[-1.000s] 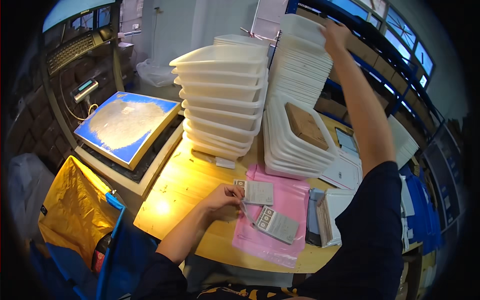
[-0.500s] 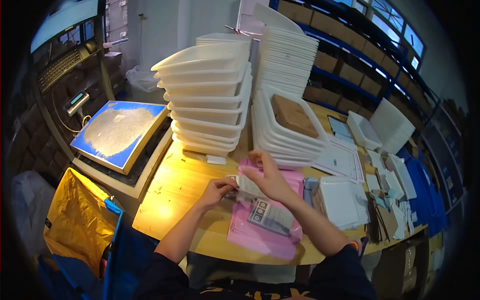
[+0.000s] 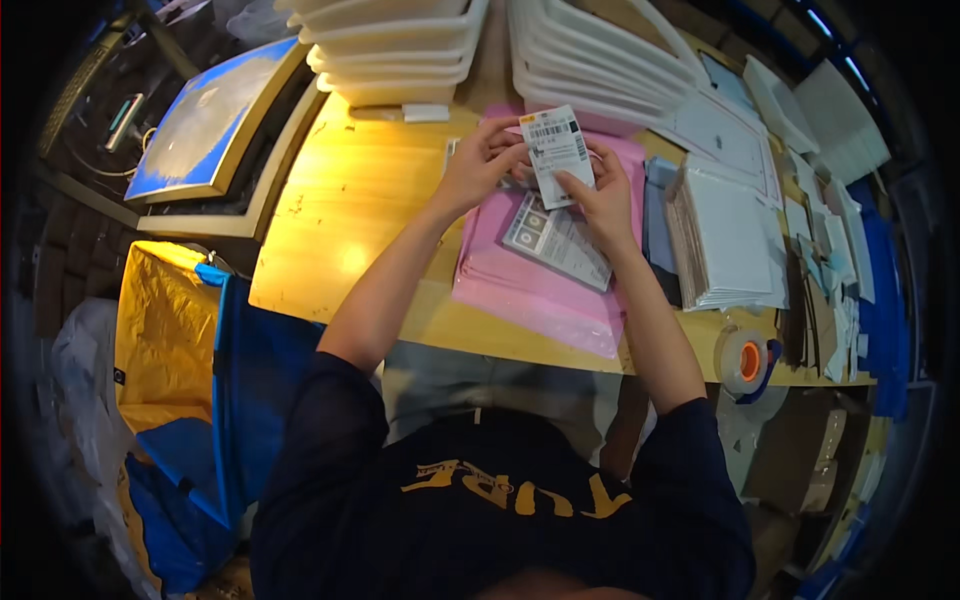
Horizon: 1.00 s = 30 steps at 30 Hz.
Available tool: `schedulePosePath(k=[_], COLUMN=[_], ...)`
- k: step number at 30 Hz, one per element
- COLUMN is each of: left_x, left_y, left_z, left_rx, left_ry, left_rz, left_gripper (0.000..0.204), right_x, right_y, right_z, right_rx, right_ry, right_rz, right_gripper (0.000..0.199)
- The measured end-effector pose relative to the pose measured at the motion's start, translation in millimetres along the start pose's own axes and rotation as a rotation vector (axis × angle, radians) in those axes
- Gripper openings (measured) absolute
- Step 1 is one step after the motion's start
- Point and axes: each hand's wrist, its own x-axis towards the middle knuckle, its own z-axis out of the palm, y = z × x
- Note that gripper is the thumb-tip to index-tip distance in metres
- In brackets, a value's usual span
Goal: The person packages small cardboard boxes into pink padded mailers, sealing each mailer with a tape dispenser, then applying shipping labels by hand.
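A white printed label [image 3: 556, 160] with a barcode is held up over the table. My right hand [image 3: 606, 200] pinches its lower right part, thumb on the printed face and fingers behind. My left hand [image 3: 484, 168] is closed at the label's left edge, its fingertips partly hidden behind it. Beneath my hands, a flat grey-and-white packet [image 3: 562, 245] with dark squares lies tilted on a pile of pink plastic bags [image 3: 490, 250]. Part of another pale printed piece [image 3: 452, 150] shows beside my left hand.
Stacked white plastic tubs [image 3: 390, 50] and more nested tubs [image 3: 590, 80] stand at the back. A pile of white mailers [image 3: 728, 230] lies right, near a tape roll [image 3: 745, 360] at the front edge. Left are a blue platform scale [image 3: 215, 120] and a yellow-lined blue bag [image 3: 165, 330].
My view has tipped down toward my body. My right hand, raised and loosely curled before, now grips the white label's face, turned up toward me. My left hand has come closer to it.
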Motion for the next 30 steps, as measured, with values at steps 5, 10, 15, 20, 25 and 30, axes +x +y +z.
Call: schedulePosePath(k=[5,10,15,20,25,30], left_x=[-20.3,-11.9,3.5,6.6,-2.5,-5.0], left_y=[-3.7,5.7,7.4,3.4,-7.0,11.5], left_z=[15.1,-4.8,-36.5,-133.4,-146.1,-87.7], left_rx=[0.161,0.166,0.239,0.624,1.486,1.568], left_ry=[0.046,0.122,0.188,0.498,0.606,0.634], left_rz=[-0.031,0.087,0.173,0.062,-0.028,0.569], left_gripper=[0.049,0.052,0.052,0.029,0.023,0.017], right_x=[-13.8,-6.8,-28.2,-31.7,-32.5,-37.6], right_y=[31.8,12.2,-13.6,-28.9,-41.2,-124.0], right_z=[-7.7,-13.7,-41.4,-23.9,-39.1,-127.9], right_rx=[0.049,-0.166,-1.212,-1.156,-1.05,-1.751], right_ry=[-0.052,-0.128,-0.452,-0.548,-0.215,0.55], right_rz=[0.003,0.012,-0.174,-0.178,-0.498,0.216], right_gripper=[0.053,0.07,0.1,0.101,0.071,0.06])
